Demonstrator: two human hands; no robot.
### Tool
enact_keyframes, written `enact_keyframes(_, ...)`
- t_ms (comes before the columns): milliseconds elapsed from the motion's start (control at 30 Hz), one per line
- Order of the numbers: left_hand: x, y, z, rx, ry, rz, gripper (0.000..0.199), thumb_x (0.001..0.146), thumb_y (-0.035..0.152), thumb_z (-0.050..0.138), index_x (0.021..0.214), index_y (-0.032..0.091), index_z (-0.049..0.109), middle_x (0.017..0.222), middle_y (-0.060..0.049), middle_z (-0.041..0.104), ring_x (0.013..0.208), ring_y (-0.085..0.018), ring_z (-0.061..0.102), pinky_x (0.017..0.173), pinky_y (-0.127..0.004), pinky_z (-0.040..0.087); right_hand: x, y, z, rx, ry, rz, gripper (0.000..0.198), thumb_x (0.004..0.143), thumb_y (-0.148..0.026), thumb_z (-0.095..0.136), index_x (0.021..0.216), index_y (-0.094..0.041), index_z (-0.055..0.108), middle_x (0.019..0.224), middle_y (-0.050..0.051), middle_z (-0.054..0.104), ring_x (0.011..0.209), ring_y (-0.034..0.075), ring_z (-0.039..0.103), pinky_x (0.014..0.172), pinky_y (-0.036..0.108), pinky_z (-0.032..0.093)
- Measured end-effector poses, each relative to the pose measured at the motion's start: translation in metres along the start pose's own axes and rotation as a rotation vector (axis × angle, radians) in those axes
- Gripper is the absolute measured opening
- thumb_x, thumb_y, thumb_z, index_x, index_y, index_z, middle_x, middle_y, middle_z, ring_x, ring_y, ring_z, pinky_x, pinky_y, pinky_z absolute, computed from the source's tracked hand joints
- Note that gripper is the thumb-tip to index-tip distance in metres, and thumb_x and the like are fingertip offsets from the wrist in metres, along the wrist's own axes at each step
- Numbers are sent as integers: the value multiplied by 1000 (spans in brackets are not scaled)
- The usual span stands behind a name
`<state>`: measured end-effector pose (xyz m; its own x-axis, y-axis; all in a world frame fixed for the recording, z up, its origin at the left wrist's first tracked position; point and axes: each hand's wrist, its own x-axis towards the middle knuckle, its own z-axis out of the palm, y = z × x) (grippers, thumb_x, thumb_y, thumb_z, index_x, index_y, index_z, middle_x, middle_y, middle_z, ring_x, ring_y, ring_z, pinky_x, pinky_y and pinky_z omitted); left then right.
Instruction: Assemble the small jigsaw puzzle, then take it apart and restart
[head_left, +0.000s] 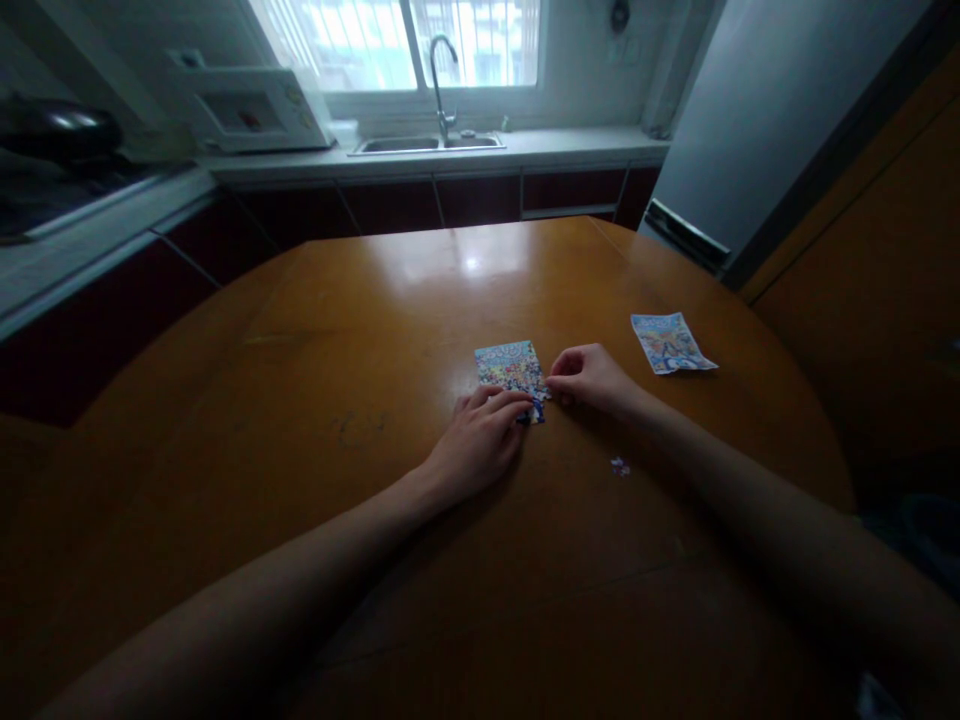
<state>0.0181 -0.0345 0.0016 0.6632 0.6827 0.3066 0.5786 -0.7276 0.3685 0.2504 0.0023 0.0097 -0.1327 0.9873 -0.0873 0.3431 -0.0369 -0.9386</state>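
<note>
A small, colourful jigsaw puzzle (513,362) lies flat on the wooden table, mostly assembled. Across its lower left part rests my left hand (486,432), fingers stretched out and covering some of the picture. At the puzzle's right edge, my right hand (587,378) pinches a small puzzle piece (548,394) between thumb and fingertips, touching or very near the border. A loose puzzle piece (619,467), or a small cluster of pieces, lies below my right hand. Beyond that hand is a creased printed sheet (670,343) with a similar colourful picture.
The wooden table (337,330) has rounded sides. Behind it, a counter holds a sink (472,142) with a tall faucet (439,85) and a white microwave (251,110). A dark pan (64,130) sits on the stove at left. A refrigerator (772,110) stands at right.
</note>
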Motion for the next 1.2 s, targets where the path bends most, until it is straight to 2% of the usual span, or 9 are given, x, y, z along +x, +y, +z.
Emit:
enact_keyframes(67, 0, 0, 1, 1, 0, -3, 33, 97, 18, 55, 127, 24, 65, 133, -5, 68, 122, -28, 54, 104, -49, 41, -4, 2, -2, -42, 8, -79, 9, 77, -23, 68, 78, -15, 71, 60, 2, 68, 49, 13, 59, 45, 24, 43)
enact_keyframes(200, -1, 1, 0, -4, -6, -16, 32, 97, 18, 55, 127, 24, 65, 134, -5, 68, 125, -28, 53, 105, -50, 40, -14, 2, -5, -319, -11, -387, 20, 81, -13, 60, 87, -19, 78, 80, 5, 75, 71, 16, 65, 66, 30, 50)
enact_keyframes(300, 0, 2, -1, -8, -8, -12, 32, 97, 19, 55, 128, 23, 64, 134, -5, 68, 125, -28, 53, 105, -50, 40, -19, -1, -3, -475, -95, -483, 25, 83, -10, 60, 88, -23, 80, 84, 4, 75, 74, 17, 66, 70, 30, 49)
enact_keyframes(433, 0, 1, 0, 2, -10, -9, 30, 98, 19, 54, 127, 22, 64, 134, -5, 67, 124, -28, 53, 105, -50, 40, -19, -1, 0, -523, -109, -494, 27, 83, -8, 59, 87, -23, 81, 84, 5, 75, 76, 18, 67, 72, 31, 49)
enact_keyframes(567, 0, 1, 1, 12, -20, -18, 31, 98, 20, 54, 127, 23, 64, 136, -3, 67, 125, -28, 53, 105, -49, 39, -16, 2, -6, -503, 18, -459, 25, 83, -9, 58, 89, -20, 80, 86, 6, 75, 78, 19, 66, 74, 32, 49)
enact_keyframes(667, 1, 2, 1, 12, -23, -30, 31, 98, 20, 54, 127, 25, 64, 135, -2, 67, 124, -28, 53, 105, -49, 40, -17, 1, -13, -583, 88, -441, 27, 86, -8, 54, 89, -19, 79, 88, 8, 73, 80, 20, 65, 74, 32, 48)
enact_keyframes(900, 0, 0, 2, 15, -10, -24, 32, 98, 20, 54, 127, 27, 64, 135, -2, 67, 124, -28, 53, 104, -50, 40, -19, -2, -14, -727, -112, -483, 28, 89, -10, 55, 92, -23, 80, 90, 6, 68, 79, 18, 62, 74, 30, 45)
enact_keyframes(1100, 0, -1, 3, 17, -11, -18, 31, 98, 21, 55, 127, 26, 63, 135, -2, 67, 125, -28, 53, 104, -50, 40, -18, 0, -14, -625, 50, -489, 31, 88, -7, 52, 90, -20, 79, 93, 8, 67, 82, 18, 62, 75, 31, 47)
enact_keyframes(1200, 0, 0, 3, 17, -8, -17, 30, 99, 21, 55, 127, 26, 63, 135, -1, 67, 125, -28, 53, 104, -49, 40, -18, 1, -13, -648, -12, -511, 28, 88, -9, 56, 91, -23, 80, 97, 7, 67, 84, 18, 62, 77, 32, 47)
